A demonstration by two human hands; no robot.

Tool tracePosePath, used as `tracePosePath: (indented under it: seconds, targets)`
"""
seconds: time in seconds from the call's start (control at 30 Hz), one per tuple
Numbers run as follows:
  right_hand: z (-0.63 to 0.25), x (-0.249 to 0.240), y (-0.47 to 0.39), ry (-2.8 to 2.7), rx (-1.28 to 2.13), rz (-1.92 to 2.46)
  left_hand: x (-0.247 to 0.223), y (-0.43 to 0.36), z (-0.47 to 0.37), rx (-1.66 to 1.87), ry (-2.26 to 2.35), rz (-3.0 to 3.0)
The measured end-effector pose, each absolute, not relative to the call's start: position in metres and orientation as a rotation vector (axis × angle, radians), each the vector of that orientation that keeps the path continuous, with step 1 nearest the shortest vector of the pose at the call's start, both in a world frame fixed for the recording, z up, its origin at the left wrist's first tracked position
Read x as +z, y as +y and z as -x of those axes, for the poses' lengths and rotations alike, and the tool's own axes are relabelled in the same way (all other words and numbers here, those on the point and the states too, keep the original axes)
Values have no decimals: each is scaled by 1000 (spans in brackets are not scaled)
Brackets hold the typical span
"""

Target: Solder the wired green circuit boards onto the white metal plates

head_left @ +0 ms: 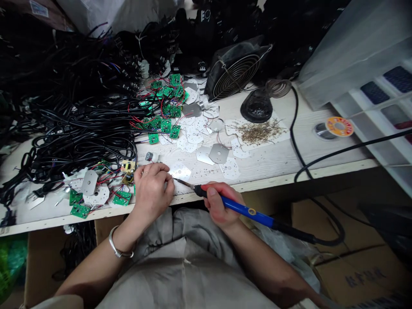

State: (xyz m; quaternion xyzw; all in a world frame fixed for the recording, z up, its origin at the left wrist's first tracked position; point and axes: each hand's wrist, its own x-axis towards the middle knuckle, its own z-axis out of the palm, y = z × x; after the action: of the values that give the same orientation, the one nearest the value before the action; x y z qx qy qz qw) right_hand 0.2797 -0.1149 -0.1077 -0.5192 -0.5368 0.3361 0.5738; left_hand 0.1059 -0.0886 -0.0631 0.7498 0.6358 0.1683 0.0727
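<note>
My right hand point(222, 203) is wrapped round the blue handle of a soldering iron point(244, 209), its metal tip pointing left. The tip reaches the edge of a white octagonal plate point(182, 171), close beside my left fingertips. My left hand point(153, 183) rests at the bench's front edge with its fingers curled down together; what they pinch is hidden beneath them. Just behind that hand lies a small motor point(152, 157). To its left are a yellowish circuit board point(128, 167), green circuit boards point(121, 198) and a grey plate point(90, 182).
Black cables point(83, 124) heap across the bench's left. Green boards point(165, 125) and white plates point(194, 134) lie behind. A fan point(236, 73), iron stand point(256, 106), brownish debris point(257, 132) and solder spool point(339, 127) stand rightward. The iron's cord point(334, 240) loops right.
</note>
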Motion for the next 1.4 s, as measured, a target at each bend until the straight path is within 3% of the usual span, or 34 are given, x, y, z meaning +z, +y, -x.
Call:
tracePosePath:
  seconds: [1.4]
  targets:
    - [-280, -107, -116, -1345, 746, 1257, -77, -93, -116, 606, 2063, -2380]
